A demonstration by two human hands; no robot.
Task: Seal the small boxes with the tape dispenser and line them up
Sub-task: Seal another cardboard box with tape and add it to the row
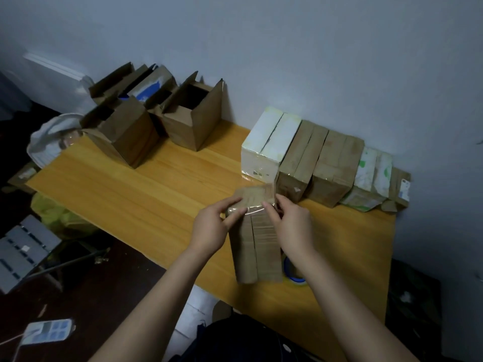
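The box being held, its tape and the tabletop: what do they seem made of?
The box looks like brown cardboard, matte, with a slit between its flaps. The tape across its far end looks like clear glossy plastic film, catching light. The table looks like wood or wood-look laminate, smooth, with yellow grain streaks.

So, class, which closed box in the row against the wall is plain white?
The box at the row's left end; its neighbours are brown, and the other pale one has green marks.

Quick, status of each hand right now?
Left hand: grip closed on the far end of the box.
Right hand: grip pinching the tape at that same end.
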